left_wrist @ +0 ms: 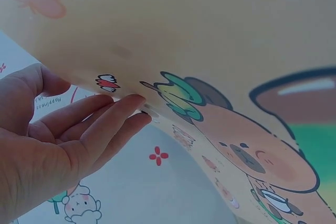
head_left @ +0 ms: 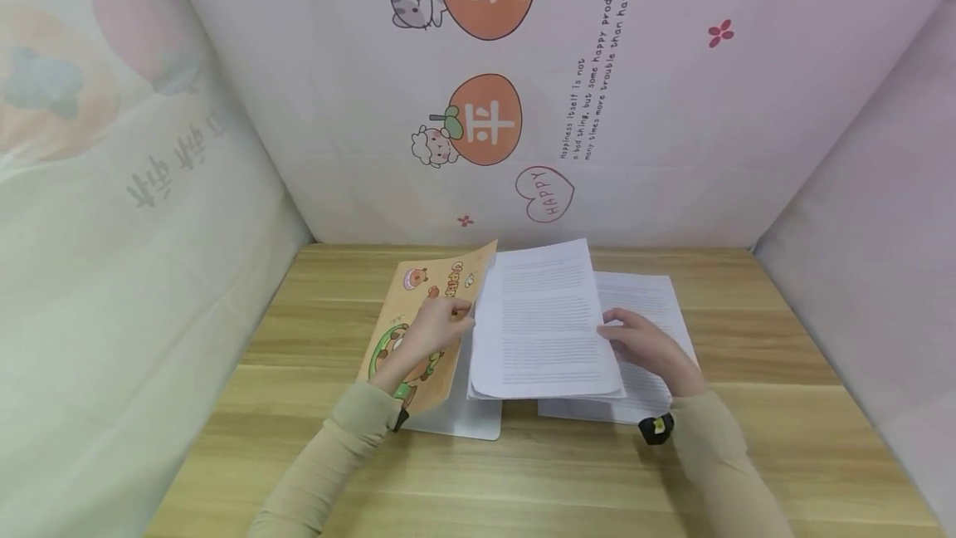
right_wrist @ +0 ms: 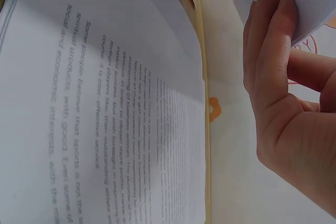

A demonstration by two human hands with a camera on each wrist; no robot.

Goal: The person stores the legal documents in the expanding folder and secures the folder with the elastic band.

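Note:
My left hand [head_left: 433,328] pinches the free edge of the orange cartoon cover of a folder [head_left: 412,297], which is lifted at an angle. The folder's white inner side [head_left: 466,420] lies below on the table. With its thumb and fingers my right hand [head_left: 641,344] grips the right edge of a stack of printed sheets [head_left: 548,318], held beside the raised cover. Those sheets overlap the cover's opening in the head view. In the left wrist view the fingertips [left_wrist: 134,100] are at the cover's edge. Beneath the right hand lie other printed sheets [right_wrist: 121,108].
The wood-patterned table [head_left: 582,480] is bounded by a printed white cloth wall [head_left: 642,198] at the back, with more cloth on both sides. A black wrist strap piece [head_left: 656,428] shows by the right sleeve.

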